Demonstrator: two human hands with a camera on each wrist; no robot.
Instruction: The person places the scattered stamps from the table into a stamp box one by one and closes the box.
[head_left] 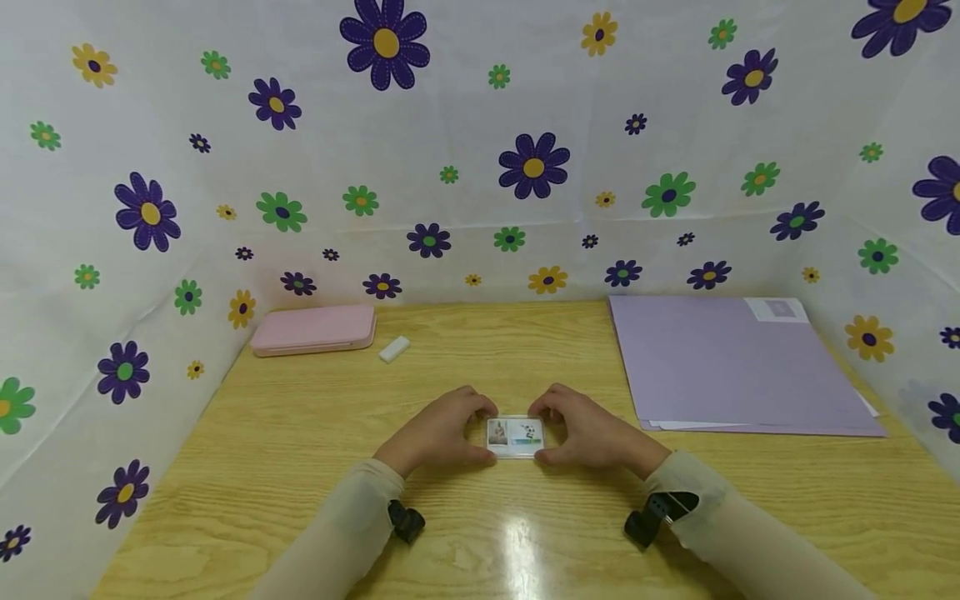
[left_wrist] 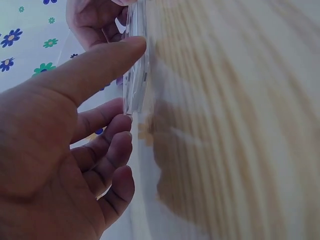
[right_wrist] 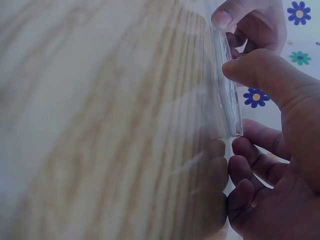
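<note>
A clear plastic card case (head_left: 515,450) with a printed card inside lies near the middle of the wooden table, the card showing a small picture on its left and a plant-like print on its right. My left hand (head_left: 444,429) grips its left end between thumb and fingers. At the right end, my right hand (head_left: 588,429) holds it the same way. Seen edge-on in the left wrist view, the case (left_wrist: 135,90) has my left thumb on its near side. In the right wrist view my right thumb (right_wrist: 250,70) presses the case's edge.
A pink pencil case (head_left: 315,329) lies at the back left, with a white eraser (head_left: 393,348) beside it. Purple folders (head_left: 735,358) with papers showing under them lie at the back right. White flower-printed cloth (head_left: 465,117) encloses the table's back and sides.
</note>
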